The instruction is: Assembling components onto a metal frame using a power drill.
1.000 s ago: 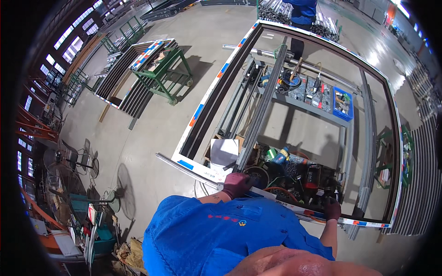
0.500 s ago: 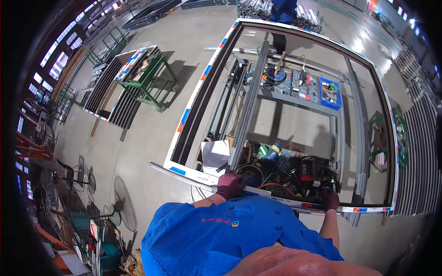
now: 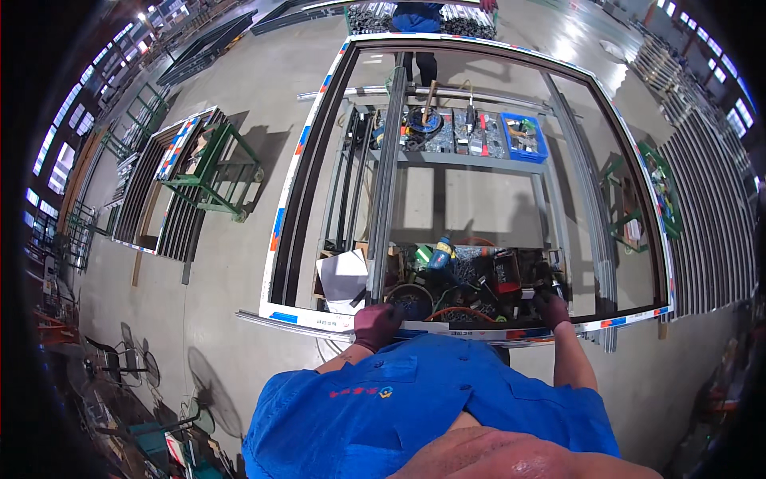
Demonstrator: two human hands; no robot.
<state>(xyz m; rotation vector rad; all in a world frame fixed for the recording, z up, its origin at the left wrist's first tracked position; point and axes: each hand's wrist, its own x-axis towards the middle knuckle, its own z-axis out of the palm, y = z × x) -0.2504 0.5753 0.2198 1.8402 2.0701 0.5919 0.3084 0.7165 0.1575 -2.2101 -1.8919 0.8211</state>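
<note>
Two gloved hands grip the near rail of a large frame

Our left hand (image 3: 377, 325), in a maroon glove, is curled around the near rail of the large rectangular frame (image 3: 296, 199), grasping it left of centre. Our right hand (image 3: 552, 308), gloved alike, grasps the same rail farther right, its fingers bent over the inner edge; we cannot see the undersides of either grip.

The frame spreads out right in front of us, above a grey workbench (image 3: 447, 157). Its outer face is white with red and blue patches, its inner side dark. Through the opening we see two long grey bars running away from us, a left bar (image 3: 387, 172) and a right bar (image 3: 583, 172).

Between these, near our hands, sit a blue-and-yellow power tool (image 3: 441, 255), a round container (image 3: 411, 302) and a red box (image 3: 506, 272). A white sheet (image 3: 344, 279) is just left of the left bar. On the far part of the bench we see a blue tray (image 3: 523, 136) of small items.

Beyond the far rail stands a person in blue (image 3: 416, 17). Off to our left are a green trolley (image 3: 209, 177) and stacked frames (image 3: 150, 188); to our right, a row of long ridged profiles (image 3: 714, 215).
</note>
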